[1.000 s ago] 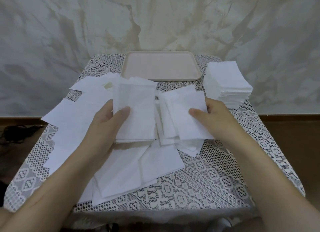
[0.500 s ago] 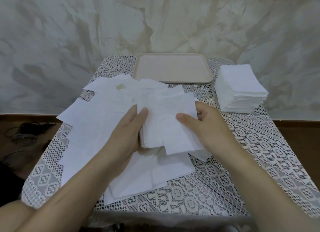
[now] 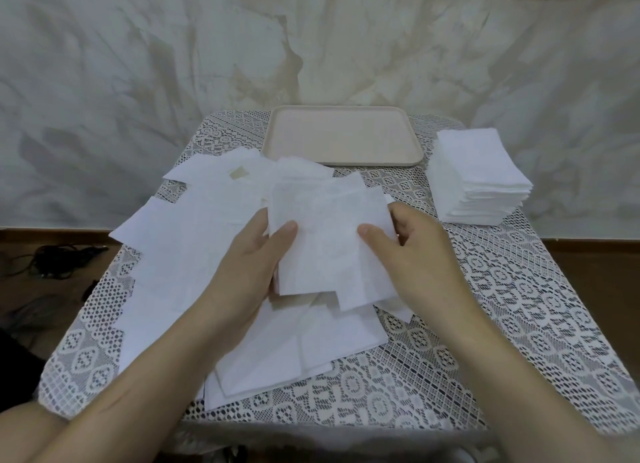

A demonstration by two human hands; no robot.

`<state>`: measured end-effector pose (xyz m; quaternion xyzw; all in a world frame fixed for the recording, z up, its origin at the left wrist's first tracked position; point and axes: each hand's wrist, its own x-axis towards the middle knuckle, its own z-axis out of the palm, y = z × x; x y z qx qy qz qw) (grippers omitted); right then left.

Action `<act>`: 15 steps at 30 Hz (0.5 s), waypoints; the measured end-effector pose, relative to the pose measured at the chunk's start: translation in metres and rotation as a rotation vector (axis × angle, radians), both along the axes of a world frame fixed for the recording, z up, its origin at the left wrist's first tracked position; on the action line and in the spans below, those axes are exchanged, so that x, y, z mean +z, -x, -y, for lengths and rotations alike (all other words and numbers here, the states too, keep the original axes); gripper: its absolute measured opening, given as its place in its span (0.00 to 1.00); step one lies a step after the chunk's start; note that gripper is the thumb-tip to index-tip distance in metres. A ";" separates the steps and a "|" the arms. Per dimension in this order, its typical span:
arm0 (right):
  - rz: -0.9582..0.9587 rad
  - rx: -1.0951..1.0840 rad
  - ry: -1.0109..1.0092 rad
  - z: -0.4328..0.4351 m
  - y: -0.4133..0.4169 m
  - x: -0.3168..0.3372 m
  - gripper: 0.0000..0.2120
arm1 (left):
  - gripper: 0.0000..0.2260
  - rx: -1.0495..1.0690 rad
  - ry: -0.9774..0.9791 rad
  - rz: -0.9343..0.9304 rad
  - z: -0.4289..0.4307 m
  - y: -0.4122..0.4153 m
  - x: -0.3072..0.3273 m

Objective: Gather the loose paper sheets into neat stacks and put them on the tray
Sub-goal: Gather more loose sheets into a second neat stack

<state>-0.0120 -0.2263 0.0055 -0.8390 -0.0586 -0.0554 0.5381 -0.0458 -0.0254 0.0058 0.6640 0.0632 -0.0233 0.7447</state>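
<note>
Your left grip and right grip both pinch one bundle at frame centre. Tray, upper centre, holds nothing; loose sheets litter centre-left, stack sits upper right. Mostly undone.

Matt paper sheets, lace tablecloth

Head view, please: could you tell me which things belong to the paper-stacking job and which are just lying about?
Job: held sheets, in left hand and right hand; loose sheets; neat stack; tray.
Lying about: black cables; lace tablecloth.
</note>
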 end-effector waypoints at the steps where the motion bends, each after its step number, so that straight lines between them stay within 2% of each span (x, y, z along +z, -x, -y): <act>1: -0.006 0.009 0.020 0.002 -0.001 0.001 0.22 | 0.12 0.003 -0.002 -0.001 0.000 0.000 0.000; 3: -0.066 0.045 -0.007 0.003 -0.002 0.002 0.30 | 0.12 -0.001 -0.001 0.004 0.001 0.000 0.001; 5: -0.093 0.065 -0.071 0.000 0.000 0.004 0.32 | 0.12 0.000 0.004 0.005 0.001 0.000 0.000; 12: -0.146 0.053 -0.283 -0.016 0.006 -0.004 0.16 | 0.12 -0.011 0.033 0.015 0.010 0.003 0.005; 15: -0.126 0.074 -0.292 -0.024 0.010 -0.007 0.19 | 0.12 0.001 0.017 0.014 0.014 0.004 0.006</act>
